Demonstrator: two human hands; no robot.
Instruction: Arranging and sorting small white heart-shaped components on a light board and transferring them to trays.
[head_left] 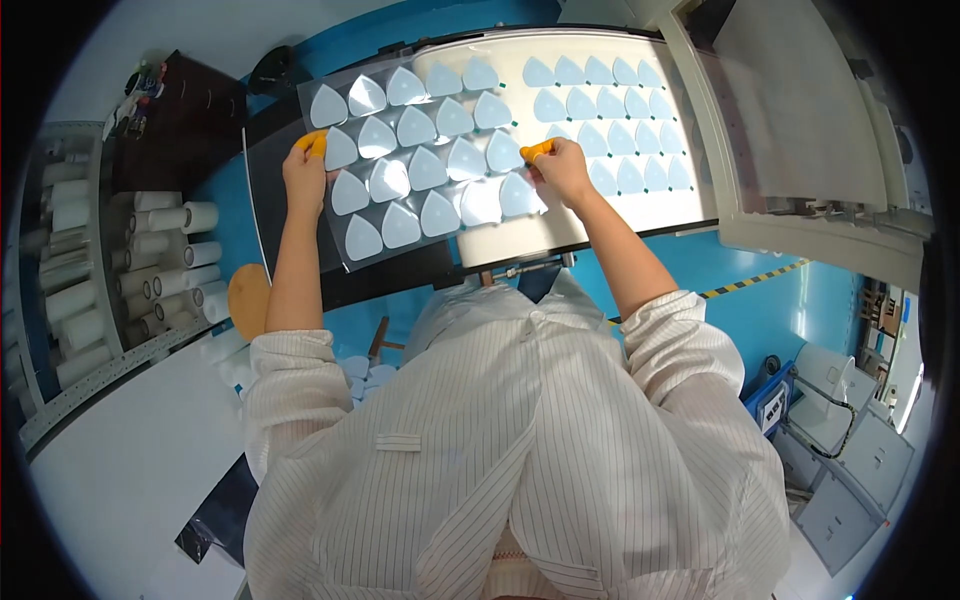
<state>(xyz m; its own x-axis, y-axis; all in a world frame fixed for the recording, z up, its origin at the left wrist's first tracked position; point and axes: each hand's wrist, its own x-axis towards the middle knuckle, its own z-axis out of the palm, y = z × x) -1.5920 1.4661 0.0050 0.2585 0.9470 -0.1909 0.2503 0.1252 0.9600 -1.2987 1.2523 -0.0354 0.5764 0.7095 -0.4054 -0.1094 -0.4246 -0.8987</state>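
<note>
A clear plastic sheet [350,122] carries rows of pale blue teardrop-shaped pieces [428,168] and lies tilted over the left part of a worktop. At its left edge, my left hand [304,172] is closed, with orange covers on the fingertips pinching the film. My right hand [562,172], also in orange fingertip covers, pinches the sheet's right side beside the last piece of a row. Bright glare hides some pieces on the sheet. To the right, more blue teardrop pieces [610,103] with small green dots lie in rows on the white surface [510,245].
A beige machine housing [790,235] borders the worktop on the right. White rolls [165,220] fill a rack at left, near a round tan stool seat [248,303]. A dark cabinet [180,125] stands at the far left. Grey boxes [835,500] are at the lower right.
</note>
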